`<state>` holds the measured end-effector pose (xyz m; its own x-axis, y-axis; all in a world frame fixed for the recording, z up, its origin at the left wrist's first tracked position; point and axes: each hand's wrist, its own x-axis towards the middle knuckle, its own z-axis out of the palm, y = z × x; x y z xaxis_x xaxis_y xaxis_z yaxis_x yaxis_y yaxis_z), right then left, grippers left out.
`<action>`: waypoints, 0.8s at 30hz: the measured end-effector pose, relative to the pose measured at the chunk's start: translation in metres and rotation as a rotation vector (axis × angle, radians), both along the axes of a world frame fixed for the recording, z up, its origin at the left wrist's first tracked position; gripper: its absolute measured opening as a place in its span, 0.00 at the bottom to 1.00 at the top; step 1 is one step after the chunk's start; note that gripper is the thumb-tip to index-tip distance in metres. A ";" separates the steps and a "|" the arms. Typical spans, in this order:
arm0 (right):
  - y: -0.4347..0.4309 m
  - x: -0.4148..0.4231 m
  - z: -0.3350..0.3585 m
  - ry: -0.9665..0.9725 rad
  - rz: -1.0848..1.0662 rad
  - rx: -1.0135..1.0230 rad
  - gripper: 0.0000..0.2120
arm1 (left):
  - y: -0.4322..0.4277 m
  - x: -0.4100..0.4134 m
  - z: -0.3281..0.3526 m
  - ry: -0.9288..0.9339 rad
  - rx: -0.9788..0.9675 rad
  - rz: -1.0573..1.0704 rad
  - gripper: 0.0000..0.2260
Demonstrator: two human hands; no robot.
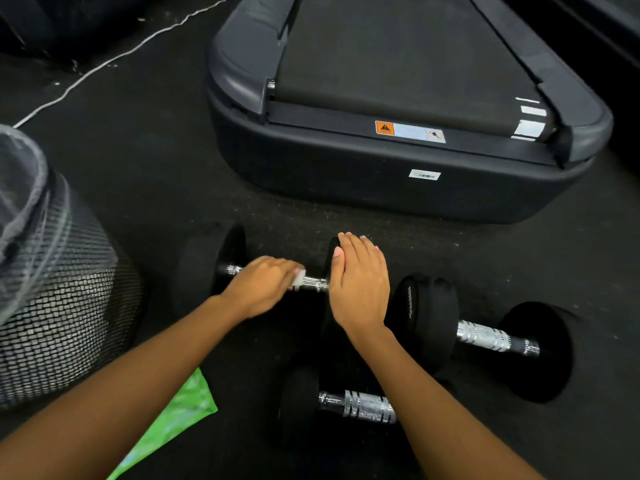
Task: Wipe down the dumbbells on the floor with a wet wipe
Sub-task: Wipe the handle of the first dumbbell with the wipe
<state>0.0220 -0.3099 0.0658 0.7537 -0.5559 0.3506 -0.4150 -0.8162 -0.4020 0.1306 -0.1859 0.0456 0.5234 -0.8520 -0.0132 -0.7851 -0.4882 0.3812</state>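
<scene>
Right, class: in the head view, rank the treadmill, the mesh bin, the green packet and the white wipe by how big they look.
1. Treadmill
2. Mesh bin, though nearness to the camera inflates it
3. Green packet, partly hidden by an arm
4. White wipe, mostly covered by the left hand

Dark speckled gym floor (156,168), kinda gritty. Three black dumbbells on it: far dumbbell (214,268) mid-floor, right dumbbell (485,336) just beside it, near dumbbell (356,405) closest in. Treadmill (398,181) base parked behind. Mesh bin (62,306) at the left edge, green packet (176,417) near the bottom edge, white cable (104,65) snaking top left.
</scene>
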 end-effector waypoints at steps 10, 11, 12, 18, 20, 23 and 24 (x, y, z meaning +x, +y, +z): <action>-0.001 0.002 -0.002 -0.065 -0.004 0.012 0.24 | -0.011 -0.004 0.007 0.100 0.097 -0.026 0.15; 0.000 0.002 -0.002 -0.070 -0.005 0.013 0.24 | -0.005 -0.001 0.008 0.148 0.081 -0.033 0.16; 0.000 0.002 -0.002 -0.072 -0.005 0.012 0.23 | -0.001 0.000 0.008 0.184 0.079 -0.031 0.17; 0.000 0.001 -0.003 -0.067 -0.006 -0.001 0.23 | -0.014 0.006 0.010 0.256 0.211 0.039 0.18; -0.001 0.002 -0.003 -0.067 -0.004 -0.002 0.23 | -0.020 -0.001 0.011 0.203 0.190 -0.026 0.16; 0.000 0.002 -0.003 -0.072 -0.009 -0.002 0.23 | -0.017 -0.008 0.010 0.171 0.087 -0.091 0.13; 0.000 0.002 -0.003 -0.071 -0.008 -0.001 0.23 | -0.013 -0.005 0.009 0.196 0.078 -0.092 0.14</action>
<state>0.0235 -0.3100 0.0624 0.7227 -0.5612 0.4034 -0.3920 -0.8136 -0.4295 0.1253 -0.1988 0.0544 0.4244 -0.8884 -0.1748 -0.7423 -0.4520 0.4946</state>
